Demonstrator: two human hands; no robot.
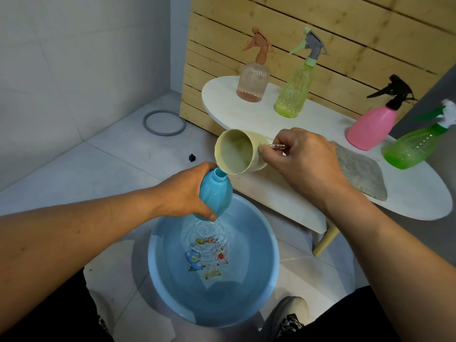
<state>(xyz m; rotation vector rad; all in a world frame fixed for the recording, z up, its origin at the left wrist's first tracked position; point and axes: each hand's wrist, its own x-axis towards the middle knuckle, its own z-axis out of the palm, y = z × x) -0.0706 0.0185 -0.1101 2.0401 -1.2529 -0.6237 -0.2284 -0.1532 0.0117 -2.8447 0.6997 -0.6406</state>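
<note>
1. Blue bottle [216, 191]: thin plastic, so probably light, a bit squishy under a hard grip, and likely slick when wet. Best grabbed round the fat belly, not the neck.
2. Left hand [185, 193] wrapped round that belly, fingers curled snug.
3. Right hand [303, 159] pinching the metal handle [277, 146] of the beige cup [237, 151].
4. Bottle held in the air over the far rim of the blue basin [153, 255], just in front of the counter [271, 119].
5. Long axis tilted, open neck pointing up and away, right under the cup's lip. Cup tipped nearly on its side, mouth facing left.
</note>
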